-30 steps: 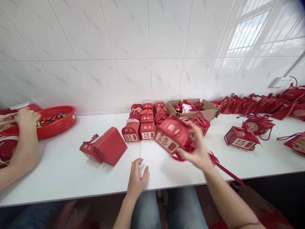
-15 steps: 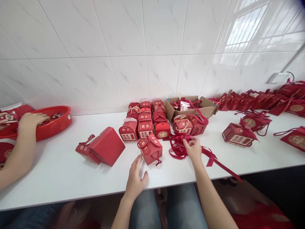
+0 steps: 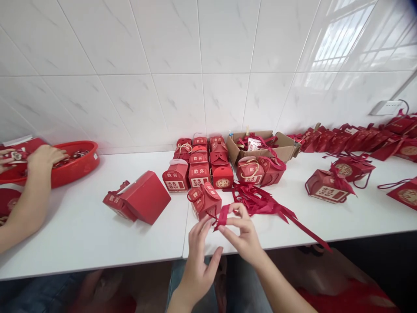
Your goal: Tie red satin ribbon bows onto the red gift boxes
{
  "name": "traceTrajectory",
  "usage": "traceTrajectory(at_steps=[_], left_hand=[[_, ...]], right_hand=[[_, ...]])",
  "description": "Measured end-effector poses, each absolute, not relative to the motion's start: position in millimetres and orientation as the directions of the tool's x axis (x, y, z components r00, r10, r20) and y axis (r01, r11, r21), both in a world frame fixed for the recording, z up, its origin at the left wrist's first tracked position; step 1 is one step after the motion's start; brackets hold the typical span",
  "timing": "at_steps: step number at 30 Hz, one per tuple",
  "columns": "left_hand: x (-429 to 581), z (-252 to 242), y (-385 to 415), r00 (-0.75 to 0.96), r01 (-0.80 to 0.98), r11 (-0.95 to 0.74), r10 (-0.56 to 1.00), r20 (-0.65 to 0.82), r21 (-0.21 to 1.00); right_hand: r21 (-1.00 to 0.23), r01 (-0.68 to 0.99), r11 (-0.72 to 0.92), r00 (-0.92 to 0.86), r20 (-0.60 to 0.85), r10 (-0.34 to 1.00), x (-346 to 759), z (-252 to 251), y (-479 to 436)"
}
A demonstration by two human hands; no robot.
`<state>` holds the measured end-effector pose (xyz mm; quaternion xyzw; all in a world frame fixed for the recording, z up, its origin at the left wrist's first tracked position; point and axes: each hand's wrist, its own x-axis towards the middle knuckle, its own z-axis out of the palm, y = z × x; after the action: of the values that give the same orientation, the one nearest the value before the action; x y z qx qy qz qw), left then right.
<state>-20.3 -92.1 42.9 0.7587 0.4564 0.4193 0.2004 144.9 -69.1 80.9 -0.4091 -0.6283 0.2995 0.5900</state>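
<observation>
Between the thumb and fingers of my right hand [image 3: 243, 230] is a short dark-red ribbon [image 3: 223, 216], held above the table's front edge. My left hand [image 3: 201, 256] is beside it, thumb and fingers apart, its fingertips close to the ribbon's lower end and the box. Just behind both hands stands a small red gift box [image 3: 204, 201] with its flaps folded together and a cord loop on top. A pile of dark-red ribbons [image 3: 252, 198] lies right of that box, with long tails trailing toward the front edge.
Rows of red gift boxes [image 3: 199, 170] stand near the wall. A cardboard box [image 3: 286, 145] holds more ribbons. Larger red boxes [image 3: 148, 198] lie to the left, and ribbon-tied boxes [image 3: 327, 184] sit right. Another person's hand [image 3: 45, 158] reaches into a red basin [image 3: 86, 163].
My right hand has lifted a ribbon from the pile and brought it left, in front of the small box. My left hand has shifted right toward it.
</observation>
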Motion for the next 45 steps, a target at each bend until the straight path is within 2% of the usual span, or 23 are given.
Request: traceTrajectory(at_steps=[2,4,7,10,13,17,19,21,22,24,25,27,29,32,35,37,39,41,43,45], left_hand=[[-14,46,-95,0.287,0.476,-0.457,0.888,0.359,0.751],[-11,46,-96,0.332,0.430,-0.391,0.907,0.260,0.814],[-11,50,-97,0.387,0.375,-0.287,0.913,0.132,0.882],[-12,56,-100,0.413,0.327,-0.224,0.908,0.075,0.918],[-10,58,-99,0.338,0.315,-0.181,0.939,0.068,0.932],[-9,60,-93,0.338,0.400,-0.182,0.940,0.040,0.898],[-12,65,-92,0.367,0.424,-0.185,0.930,0.019,0.887],[-16,73,-91,0.447,0.425,-0.188,0.894,-0.025,0.885],[-18,77,-92,0.510,0.422,-0.187,0.858,-0.062,0.887],[-22,84,-93,0.632,0.416,-0.175,0.761,-0.145,0.893],[-23,86,-93,0.675,0.414,-0.164,0.715,-0.182,0.896],[-24,89,-93,0.712,0.425,-0.141,0.662,-0.234,0.894],[-25,90,-92,0.697,0.470,-0.149,0.668,-0.263,0.870],[-29,93,-88,0.648,0.558,-0.206,0.713,-0.268,0.804],[-37,98,-78,0.648,0.569,-0.265,0.727,-0.226,0.779],[-45,101,-67,0.592,0.557,-0.275,0.793,-0.142,0.783],[-53,102,-51,0.412,0.608,-0.279,0.911,0.006,0.743],[-60,102,-33,0.225,0.719,-0.280,0.960,0.168,0.637],[-63,103,-15,0.200,0.769,-0.306,0.949,0.244,0.561],[-65,106,0,0.251,0.767,-0.344,0.938,0.239,0.542]], right_hand=[[-0.941,0.000,0.337,0.022,0.337,0.941,127,70,-78],[-0.964,-0.227,0.138,-0.013,0.145,0.989,119,60,-82],[-0.848,-0.517,-0.121,-0.106,-0.076,0.991,121,52,-80],[-0.780,-0.612,-0.129,-0.038,-0.134,0.990,132,52,-73],[-0.829,-0.555,-0.073,0.031,-0.108,0.994,140,52,-69],[-0.930,-0.361,-0.068,-0.009,-0.069,0.998,139,40,-72],[-0.973,-0.231,-0.021,0.116,-0.049,0.992,139,30,-75],[-0.996,-0.051,0.079,0.276,0.062,0.959,140,24,-79],[-0.988,0.042,0.146,0.278,0.151,0.949,141,23,-82],[-0.948,0.160,0.274,0.055,0.286,0.957,143,26,-87],[-0.937,0.172,0.303,-0.115,0.286,0.951,145,30,-89],[-0.951,0.174,0.254,-0.363,0.178,0.915,147,37,-92],[-0.969,0.195,0.152,-0.435,0.054,0.899,150,43,-93],[-0.982,0.179,0.064,-0.482,-0.031,0.876,155,45,-92],[-0.994,0.102,-0.028,-0.538,-0.078,0.839,161,46,-92],[-0.995,0.050,-0.085,-0.500,-0.099,0.860,166,47,-92],[-0.992,0.015,-0.122,-0.440,-0.116,0.890,170,48,-90],[-0.993,0.014,-0.119,-0.387,-0.115,0.915,173,49,-88],[-0.996,0.052,-0.068,-0.341,-0.082,0.936,176,52,-84],[-0.995,0.092,-0.024,-0.307,-0.051,0.950,178,55,-81]])
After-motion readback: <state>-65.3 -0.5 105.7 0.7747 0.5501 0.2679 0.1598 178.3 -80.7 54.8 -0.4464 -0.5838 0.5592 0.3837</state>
